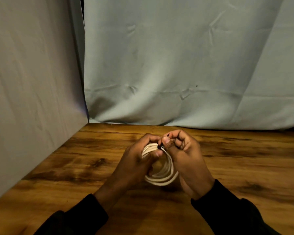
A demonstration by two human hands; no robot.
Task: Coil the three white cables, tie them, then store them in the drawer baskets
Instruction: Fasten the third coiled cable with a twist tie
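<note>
A coiled white cable (163,179) of several loops is held upright just above the wooden table (92,163). My left hand (139,165) grips the coil's top left part, thumb across the loops. My right hand (185,158) pinches a thin black tie (159,146) at the top of the coil between thumb and forefinger; a short black end sticks up above the fingers. The two other cables, the drawer and its baskets are out of view.
A pale blue-grey cloth (176,73) hangs along the table's far edge. A grey panel (32,99) walls off the left side. Bare wood lies on both sides of my hands.
</note>
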